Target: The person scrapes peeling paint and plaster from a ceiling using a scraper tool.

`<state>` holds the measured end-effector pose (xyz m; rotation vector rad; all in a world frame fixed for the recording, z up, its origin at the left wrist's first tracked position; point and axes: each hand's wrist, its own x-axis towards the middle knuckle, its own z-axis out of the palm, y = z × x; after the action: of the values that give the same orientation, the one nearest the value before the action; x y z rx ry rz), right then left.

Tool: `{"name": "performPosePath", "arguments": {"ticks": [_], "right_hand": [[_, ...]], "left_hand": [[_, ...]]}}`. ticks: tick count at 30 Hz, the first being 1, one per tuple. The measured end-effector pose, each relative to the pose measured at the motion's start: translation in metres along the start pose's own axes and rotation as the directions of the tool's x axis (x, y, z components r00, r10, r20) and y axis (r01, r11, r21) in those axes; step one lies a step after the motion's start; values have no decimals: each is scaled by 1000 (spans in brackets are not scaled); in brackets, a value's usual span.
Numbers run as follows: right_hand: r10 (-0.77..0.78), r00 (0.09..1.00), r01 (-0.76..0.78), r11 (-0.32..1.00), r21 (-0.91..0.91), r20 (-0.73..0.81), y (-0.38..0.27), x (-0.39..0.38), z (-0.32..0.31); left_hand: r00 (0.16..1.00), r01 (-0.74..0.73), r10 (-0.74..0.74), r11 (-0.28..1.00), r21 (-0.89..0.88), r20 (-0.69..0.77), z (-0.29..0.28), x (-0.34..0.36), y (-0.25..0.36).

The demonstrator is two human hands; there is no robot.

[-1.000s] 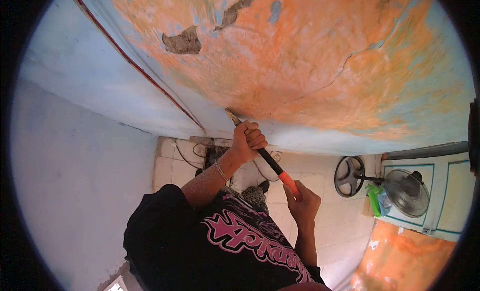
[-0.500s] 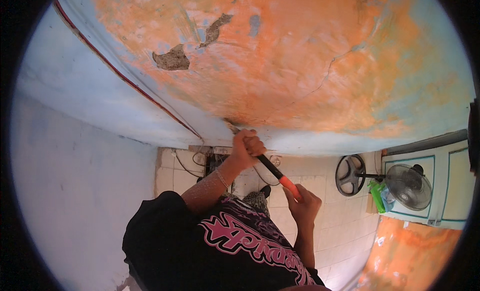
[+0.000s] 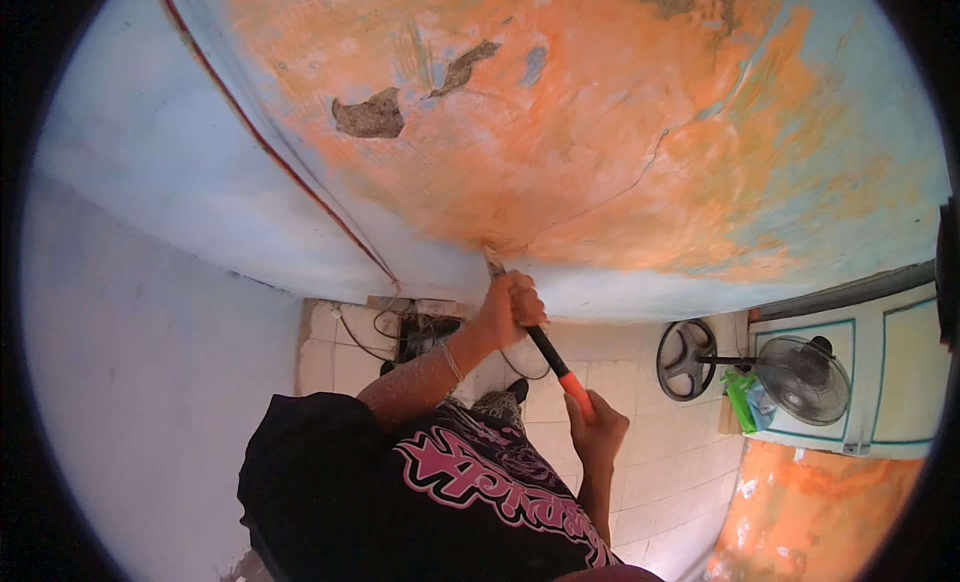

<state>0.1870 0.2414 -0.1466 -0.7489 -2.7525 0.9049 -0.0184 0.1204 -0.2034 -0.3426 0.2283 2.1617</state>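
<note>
A long-handled scraper with a black shaft and an orange-red butt slants up to the wall. Its small head meets the wall at the lower border of the orange patch; fingers partly cover the neck. My left hand is wrapped round the shaft just below that head. Lower and to the right, my right hand grips the orange-red end. Above the head, the wall shows worn orange paint over pale blue, a long crack, and holes where bare grey-brown plaster shows.
A reddish cable runs down the wall at left. Dark equipment with wires sits on the tiled floor below my left arm. At right, a standing fan with a round base is near a pale cupboard and a green bag.
The scraper's head and my left hand have shifted slightly right along the wall. My right hand has dropped slightly, and the view has turned a little. Both hands keep their hold.
</note>
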Motion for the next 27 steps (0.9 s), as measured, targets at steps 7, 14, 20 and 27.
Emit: {"name": "performPosePath", "arguments": {"ticks": [7, 14, 20, 27], "right_hand": [[-249, 963, 254, 966, 36, -106, -20, 21, 13], [-149, 987, 149, 989, 1, -67, 15, 3, -29], [-159, 987, 160, 987, 29, -39, -2, 16, -27], [-408, 913, 408, 912, -42, 1, -38, 52, -8]], "left_hand": [[982, -184, 182, 981, 52, 47, -7, -23, 43], [1000, 18, -19, 997, 69, 16, 16, 17, -16], [991, -130, 128, 990, -51, -45, 20, 8, -10], [950, -310, 311, 949, -55, 18, 1, -26, 50]]}}
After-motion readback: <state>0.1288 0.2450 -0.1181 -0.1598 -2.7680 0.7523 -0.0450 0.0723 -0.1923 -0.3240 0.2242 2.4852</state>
